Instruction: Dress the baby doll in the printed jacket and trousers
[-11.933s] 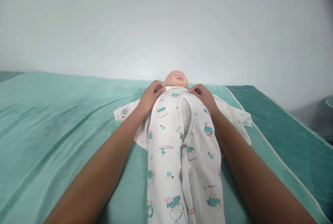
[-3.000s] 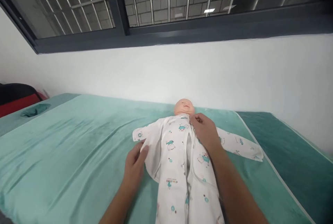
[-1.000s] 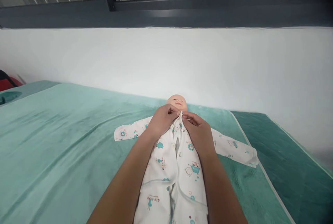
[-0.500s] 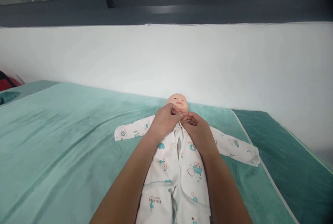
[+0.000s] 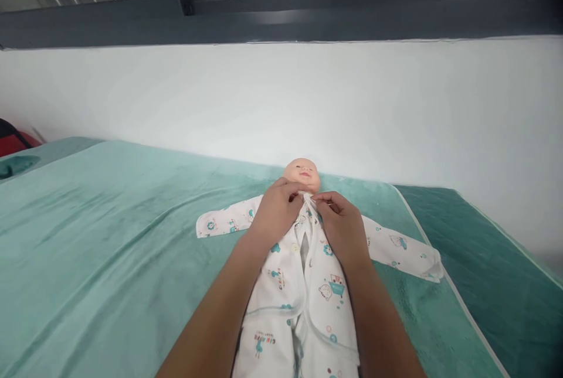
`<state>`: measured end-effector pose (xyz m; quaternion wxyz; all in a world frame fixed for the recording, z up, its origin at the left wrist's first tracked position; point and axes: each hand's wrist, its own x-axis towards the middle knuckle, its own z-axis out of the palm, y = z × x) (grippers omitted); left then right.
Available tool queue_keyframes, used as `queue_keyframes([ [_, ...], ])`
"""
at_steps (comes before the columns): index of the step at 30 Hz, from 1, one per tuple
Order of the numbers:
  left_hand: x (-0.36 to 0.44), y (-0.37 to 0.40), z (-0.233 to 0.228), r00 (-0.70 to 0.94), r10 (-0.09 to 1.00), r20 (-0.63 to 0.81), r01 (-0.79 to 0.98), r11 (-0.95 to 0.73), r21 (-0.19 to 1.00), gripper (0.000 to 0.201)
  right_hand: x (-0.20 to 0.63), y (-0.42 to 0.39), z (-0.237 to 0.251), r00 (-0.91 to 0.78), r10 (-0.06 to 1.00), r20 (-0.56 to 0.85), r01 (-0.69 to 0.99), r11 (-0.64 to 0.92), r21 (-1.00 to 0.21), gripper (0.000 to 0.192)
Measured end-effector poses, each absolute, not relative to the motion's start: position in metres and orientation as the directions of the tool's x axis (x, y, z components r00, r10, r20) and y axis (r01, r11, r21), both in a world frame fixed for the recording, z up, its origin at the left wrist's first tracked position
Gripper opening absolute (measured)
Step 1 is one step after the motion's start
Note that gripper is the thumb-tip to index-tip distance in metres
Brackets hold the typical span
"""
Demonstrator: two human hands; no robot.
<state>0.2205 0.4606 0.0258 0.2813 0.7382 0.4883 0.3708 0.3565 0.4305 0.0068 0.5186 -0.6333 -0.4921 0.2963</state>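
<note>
A baby doll point(image 5: 301, 169) lies on its back, dressed in a white printed baby shirt point(image 5: 279, 287) with its sleeves spread to both sides. My left hand point(image 5: 278, 209) is closed at the neckline just below the doll's chin, pinching the shirt's white collar edge. Opposite it, my right hand point(image 5: 343, 222) pinches the other side of the collar, fingertips a little apart from the left ones. Below the collar the shirt front gapes in a narrow slit, beside a pale yellow button point(image 5: 294, 247). Matching printed trousers point(image 5: 261, 357) cover the legs.
A light green plush blanket point(image 5: 123, 249) is spread under the doll, with a darker green one point(image 5: 492, 261) at the right. Behind stands a white wall point(image 5: 281, 96) below a dark window frame point(image 5: 352, 14). A red and black object point(image 5: 13, 139) sits at the far left.
My fingertips have moved slightly apart at the neckline, my right hand shifting right. More of the white collar edge shows between them. The view has shifted a little.
</note>
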Motion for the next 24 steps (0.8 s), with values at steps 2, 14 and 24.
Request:
queue_keyframes([
  [2,0.22,0.458,0.024,0.255,0.921,0.293,0.522,-0.386,0.761,0.033,0.357,0.43,0.006,0.327,0.929,0.17,0.345,0.05,-0.937,0.02],
  [14,0.219,0.458,0.019,0.232,0.925,0.302,0.603,-0.38,0.701,0.033,0.359,0.427,0.005,0.227,0.939,0.257,0.489,0.119,-0.864,0.031],
  [24,0.212,0.453,0.013,0.221,0.909,0.354,0.482,-0.417,0.771,0.037,0.361,0.424,0.005,0.128,0.943,0.307,0.515,0.201,-0.833,0.033],
])
